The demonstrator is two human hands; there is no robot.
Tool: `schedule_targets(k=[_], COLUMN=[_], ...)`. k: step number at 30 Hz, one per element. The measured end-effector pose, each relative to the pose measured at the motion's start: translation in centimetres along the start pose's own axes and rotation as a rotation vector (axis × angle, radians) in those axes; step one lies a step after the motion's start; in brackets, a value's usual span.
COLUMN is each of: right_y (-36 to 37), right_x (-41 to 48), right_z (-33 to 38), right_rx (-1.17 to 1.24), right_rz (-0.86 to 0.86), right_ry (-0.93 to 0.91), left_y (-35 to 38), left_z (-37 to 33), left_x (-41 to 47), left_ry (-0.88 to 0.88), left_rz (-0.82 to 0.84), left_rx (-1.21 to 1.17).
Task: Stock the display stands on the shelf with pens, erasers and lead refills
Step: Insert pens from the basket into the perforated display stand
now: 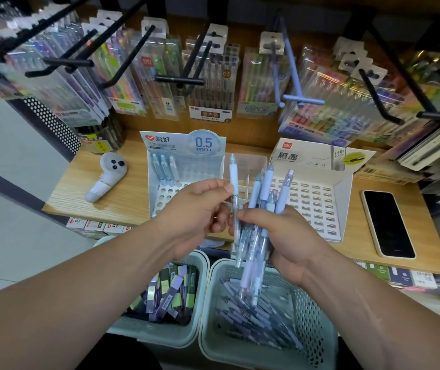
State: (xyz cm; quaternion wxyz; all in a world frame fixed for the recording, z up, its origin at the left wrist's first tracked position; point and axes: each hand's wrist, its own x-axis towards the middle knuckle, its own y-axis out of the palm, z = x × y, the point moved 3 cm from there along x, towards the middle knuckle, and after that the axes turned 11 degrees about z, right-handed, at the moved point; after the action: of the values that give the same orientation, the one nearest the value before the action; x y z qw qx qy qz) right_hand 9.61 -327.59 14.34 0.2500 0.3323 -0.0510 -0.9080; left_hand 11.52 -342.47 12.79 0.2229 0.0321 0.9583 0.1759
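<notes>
Above the baskets (310,316), the left hand (196,212) pinches one upright pen (233,177) between thumb and forefinger, at its 3 o'clock; the right hand (288,236) grips a pen bundle (266,182) in curled fingers.

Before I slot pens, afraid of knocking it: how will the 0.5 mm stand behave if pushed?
Probably light: the stand looks like thin card, holding three pens. Likely slides on the smooth shelf. Its tall back may tip under a high push.

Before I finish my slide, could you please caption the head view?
Left hand pinches one pen beside the bunch gripped by the right hand, before a stand holding three pens.
</notes>
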Motion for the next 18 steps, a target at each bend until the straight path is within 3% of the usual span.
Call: schedule_targets(k=[3,9,18], right_y=[0.1,0.0,-0.3], right_x=[0.1,0.2,0.6], right_z=[0.0,-0.2,-0.5], right_rx=[-0.004,-0.024,0.008], right_rz=[-0.005,-0.024,-0.064], right_ry=[-0.028,-0.065,0.009], left_y=[-0.1,0.3,-1.8], left_z=[-0.1,0.4,-0.2], left_x=[-0.2,-0.4,-0.4], left_ry=[0.017,0.04,-0.022], left_rz=[0.002,0.034,-0.059], left_rx=[0.033,0.315,0.072])
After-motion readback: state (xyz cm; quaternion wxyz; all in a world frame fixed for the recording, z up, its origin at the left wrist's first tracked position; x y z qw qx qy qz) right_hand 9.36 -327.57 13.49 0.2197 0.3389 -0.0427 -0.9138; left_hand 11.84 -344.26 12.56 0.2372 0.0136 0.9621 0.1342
